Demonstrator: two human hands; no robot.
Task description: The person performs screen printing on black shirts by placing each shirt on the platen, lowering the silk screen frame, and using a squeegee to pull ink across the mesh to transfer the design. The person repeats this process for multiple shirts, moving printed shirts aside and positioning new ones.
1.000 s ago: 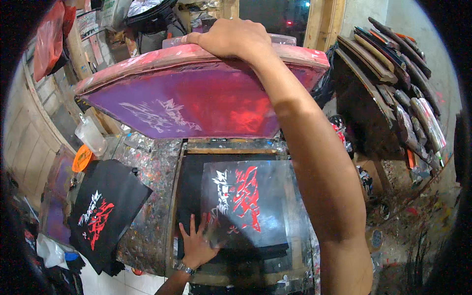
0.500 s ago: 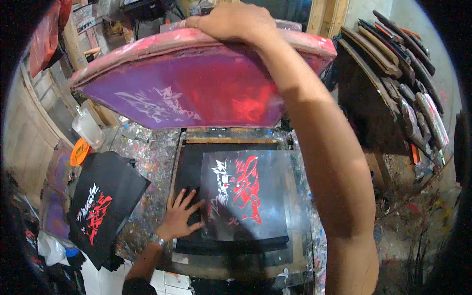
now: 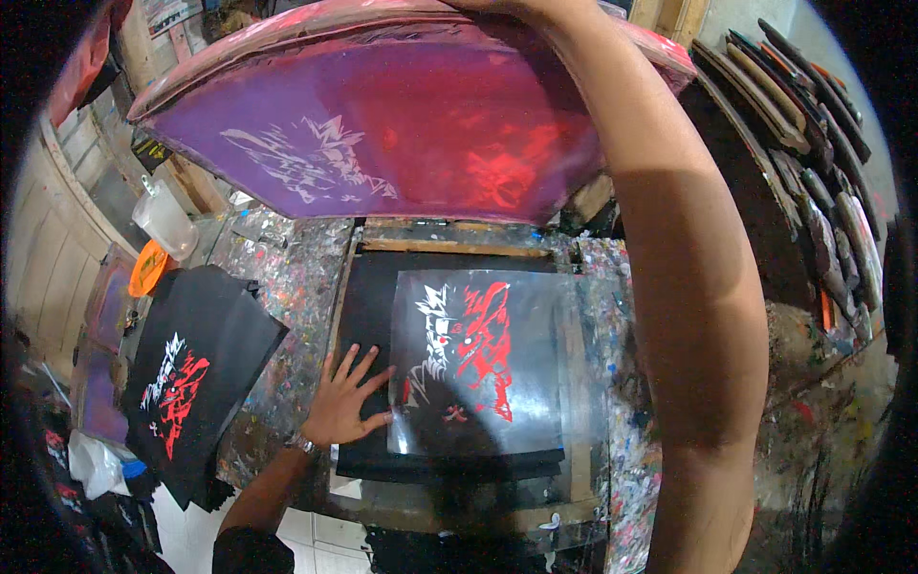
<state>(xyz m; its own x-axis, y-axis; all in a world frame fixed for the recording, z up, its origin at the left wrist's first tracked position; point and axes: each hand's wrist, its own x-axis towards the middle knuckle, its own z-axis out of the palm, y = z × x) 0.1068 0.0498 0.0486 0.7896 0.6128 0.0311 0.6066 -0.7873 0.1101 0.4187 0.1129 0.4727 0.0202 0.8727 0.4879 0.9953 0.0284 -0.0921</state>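
Observation:
My right hand (image 3: 526, 8), partly cut off by the upper picture edge, grips the top rim of a screen-printing frame (image 3: 287, 124). The frame is tilted up, its purple and red mesh facing me. My left hand (image 3: 346, 407) lies flat with fingers spread on black fabric (image 3: 368, 297). Its fingertips reach the left edge of a clear plastic sheet (image 3: 535, 421) lying over the fabric. A white and red design (image 3: 492, 354) shows there; whether it is on the sheet or beneath it, I cannot tell.
At left, a black fabric piece (image 3: 225, 335) bears a similar print, beside an orange lid (image 3: 148, 268) and a translucent jug (image 3: 163, 225). The paint-spattered table (image 3: 277, 383) surrounds the printing board. Several long, paint-stained tools (image 3: 822, 143) lean at the right.
My right hand has swung the frame higher and nearer, showing more of its mesh. My left hand stays spread by the sheet's edge. The whole view has shifted slightly.

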